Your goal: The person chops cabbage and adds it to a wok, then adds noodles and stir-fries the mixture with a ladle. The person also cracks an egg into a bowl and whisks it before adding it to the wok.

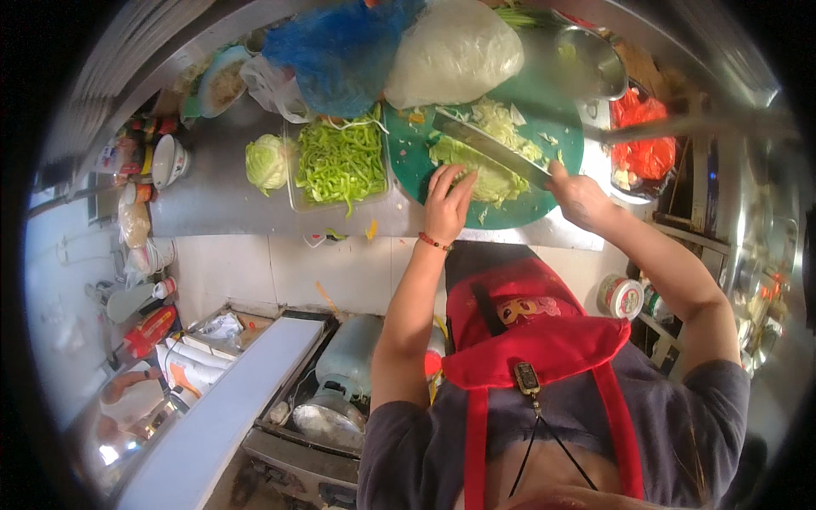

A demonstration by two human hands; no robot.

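On a round green cutting board point(411, 156) lies a piece of pale green cabbage point(491, 182), cut side towards the blade. My left hand point(449, 201), with a red bead bracelet at the wrist, presses bent fingers against the cabbage's left end. My right hand point(580, 197) grips the handle of a cleaver point(491, 146). Its broad steel blade slants across the board, up to the left, along the cabbage's far side. Behind the blade is a heap of shredded cabbage point(497, 121). The cleaver partly hides where the shreds and the piece meet.
Left of the board stand a clear tub of sliced green peppers point(341, 159) and a whole cabbage point(266, 162). Blue point(344, 57) and whitish plastic bags point(456, 54) crowd the board's far edge. A steel bowl point(612, 70) and a red bag point(644, 137) are at the right.
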